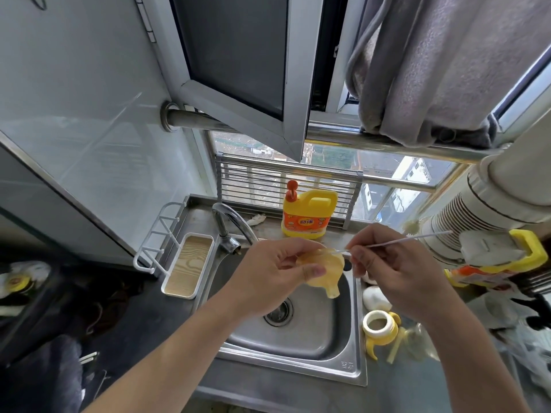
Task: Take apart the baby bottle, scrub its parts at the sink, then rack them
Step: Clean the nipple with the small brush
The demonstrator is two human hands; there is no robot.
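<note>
Drying rack (pixel 187 263) sits on the counter at the sink's (pixel 313 338) left edge. Left hand (pixel 274 272) grips the nipple (pixel 325 272) above the basin. Right hand (pixel 396 269) pinches a thin white brush (pixel 402 240), tip at the nipple. Yellow handled collar (pixel 387 332) stands at the sink's right edge.

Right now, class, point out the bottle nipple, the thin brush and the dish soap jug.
bottle nipple (pixel 332 268): head view, on its domed base.
thin brush (pixel 402 240): head view, midway along its white stem.
dish soap jug (pixel 305 224): head view, on its orange label.
</note>
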